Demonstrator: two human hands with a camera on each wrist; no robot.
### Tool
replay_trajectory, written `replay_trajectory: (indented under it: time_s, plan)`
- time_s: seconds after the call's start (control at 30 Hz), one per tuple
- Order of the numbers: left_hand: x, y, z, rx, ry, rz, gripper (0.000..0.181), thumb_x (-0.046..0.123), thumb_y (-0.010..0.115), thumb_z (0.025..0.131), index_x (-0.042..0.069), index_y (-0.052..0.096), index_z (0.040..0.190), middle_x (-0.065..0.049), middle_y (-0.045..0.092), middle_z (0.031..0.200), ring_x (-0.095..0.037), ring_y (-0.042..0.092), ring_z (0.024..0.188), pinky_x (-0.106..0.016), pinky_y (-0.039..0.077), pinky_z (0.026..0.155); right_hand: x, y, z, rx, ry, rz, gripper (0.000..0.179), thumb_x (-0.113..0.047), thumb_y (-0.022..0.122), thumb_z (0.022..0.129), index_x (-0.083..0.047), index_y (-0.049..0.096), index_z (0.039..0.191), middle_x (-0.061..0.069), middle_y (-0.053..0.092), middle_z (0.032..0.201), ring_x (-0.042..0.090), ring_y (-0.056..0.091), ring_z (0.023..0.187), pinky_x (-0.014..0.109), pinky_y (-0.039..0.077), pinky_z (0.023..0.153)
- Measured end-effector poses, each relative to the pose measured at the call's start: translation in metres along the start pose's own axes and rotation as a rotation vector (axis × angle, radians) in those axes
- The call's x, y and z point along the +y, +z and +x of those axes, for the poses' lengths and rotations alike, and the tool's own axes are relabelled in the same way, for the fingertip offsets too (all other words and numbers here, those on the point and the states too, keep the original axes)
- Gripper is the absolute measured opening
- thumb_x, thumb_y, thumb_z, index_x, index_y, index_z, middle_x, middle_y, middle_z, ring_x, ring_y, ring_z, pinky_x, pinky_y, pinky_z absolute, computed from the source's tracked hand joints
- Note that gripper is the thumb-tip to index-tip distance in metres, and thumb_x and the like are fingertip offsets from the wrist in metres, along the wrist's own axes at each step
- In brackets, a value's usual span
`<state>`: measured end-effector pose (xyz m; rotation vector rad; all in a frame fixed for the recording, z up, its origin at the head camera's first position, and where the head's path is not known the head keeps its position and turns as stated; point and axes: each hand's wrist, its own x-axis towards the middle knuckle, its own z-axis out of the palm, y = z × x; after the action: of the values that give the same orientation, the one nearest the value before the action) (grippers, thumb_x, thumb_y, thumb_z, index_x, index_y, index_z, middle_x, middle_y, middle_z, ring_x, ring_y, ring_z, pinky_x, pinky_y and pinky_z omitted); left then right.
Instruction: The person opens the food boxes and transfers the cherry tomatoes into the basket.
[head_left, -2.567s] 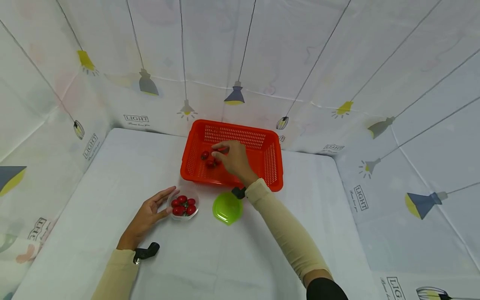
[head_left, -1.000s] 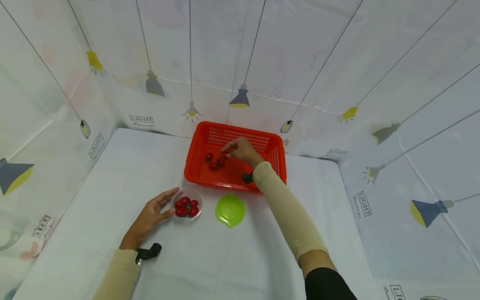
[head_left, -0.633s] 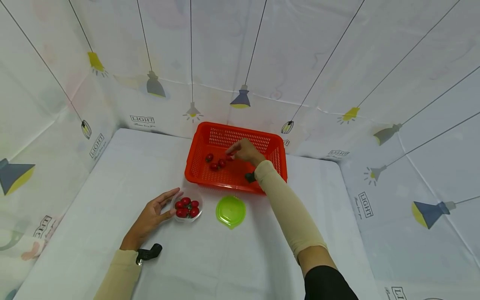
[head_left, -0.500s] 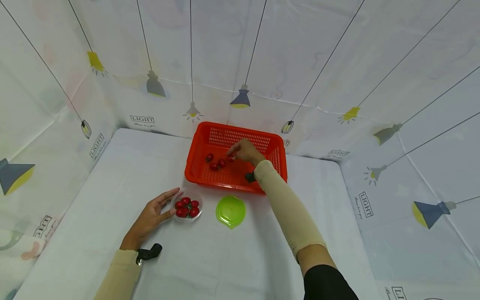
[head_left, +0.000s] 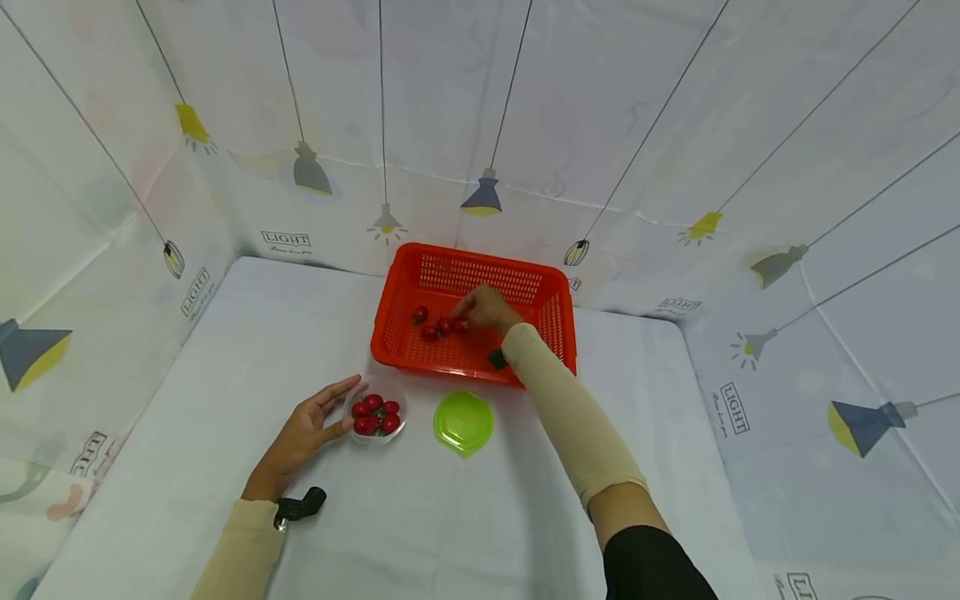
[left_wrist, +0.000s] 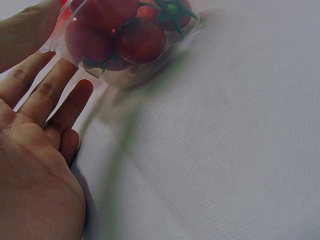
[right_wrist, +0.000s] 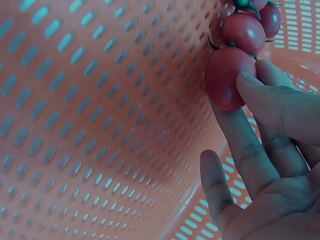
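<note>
My left hand [head_left: 303, 425] holds the side of a small clear plastic container [head_left: 405, 410], thumb and fingers spread about its wall. Several red cherry tomatoes [head_left: 373, 402] with green stems lie inside; they also show through the wall in the left wrist view. In the red perforated basket [head_left: 525, 367], my right hand [head_left: 489, 307] pinches a cherry tomato [right_wrist: 227, 80] between thumb and fingers, low over the basket floor. Its other fingers stay extended. More cherry tomatoes [right_wrist: 243, 32] lie beyond it in the right wrist view, and one [head_left: 420, 315] sits apart to the left.
A bright green lid [head_left: 462, 423] lies flat on the white-covered table [head_left: 420, 517], right of the container and in front of the basket. A white printed curtain [head_left: 420, 125] hangs behind and along both sides.
Over the last seconds my right hand has moved right and slightly nearer inside the basket, and the pinched cherry tomato has shifted with it. My left hand stays at the container.
</note>
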<state>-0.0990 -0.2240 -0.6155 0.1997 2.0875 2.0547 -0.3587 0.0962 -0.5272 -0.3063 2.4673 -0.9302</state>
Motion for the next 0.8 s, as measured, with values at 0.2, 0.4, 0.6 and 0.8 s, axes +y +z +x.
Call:
replay_trajectory:
  time_s: [0.2, 0.4, 0.6, 0.8]
  plan:
    - [0.002, 0.0, 0.0, 0.007, -0.009, 0.012, 0.066, 0.014, 0.069, 0.104, 0.02, 0.042, 0.164, -0.002, 0.037, 0.173, -0.031, 0.025, 0.163, -0.008, 0.038, 0.115, -0.003, 0.003, -0.001, 0.018, -0.001, -0.042, 0.028, 0.007, 0.077, 0.09, -0.013, 0.085, 0.109, 0.008, 0.075, 0.128, 0.028, 0.062, 0.123, 0.046, 0.056, 0.107]
    - [0.0, 0.001, 0.001, 0.009, -0.015, 0.021, 0.066, 0.015, 0.07, 0.104, 0.02, 0.042, 0.164, -0.001, 0.037, 0.173, -0.031, 0.025, 0.163, -0.008, 0.037, 0.115, -0.003, 0.003, -0.002, 0.017, 0.024, -0.019, 0.026, 0.002, 0.081, 0.09, -0.013, 0.085, 0.111, 0.007, 0.075, 0.126, 0.027, 0.062, 0.123, 0.045, 0.056, 0.106]
    - [-0.002, 0.0, 0.001, 0.007, -0.013, 0.042, 0.066, 0.017, 0.07, 0.104, 0.021, 0.042, 0.164, -0.003, 0.038, 0.173, -0.031, 0.026, 0.163, -0.008, 0.037, 0.115, -0.007, -0.002, -0.01, 0.08, 0.011, 0.018, 0.029, 0.004, 0.076, 0.091, -0.011, 0.082, 0.115, 0.006, 0.077, 0.122, 0.029, 0.065, 0.125, 0.048, 0.057, 0.107]
    - [-0.003, -0.002, 0.002, 0.008, -0.017, 0.039, 0.067, 0.017, 0.071, 0.104, 0.022, 0.042, 0.164, -0.001, 0.04, 0.172, -0.028, 0.028, 0.163, -0.008, 0.037, 0.114, -0.018, -0.01, -0.023, 0.192, -0.085, 0.163, 0.019, -0.011, 0.082, 0.094, -0.013, 0.083, 0.113, 0.004, 0.079, 0.117, 0.025, 0.068, 0.117, 0.047, 0.058, 0.104]
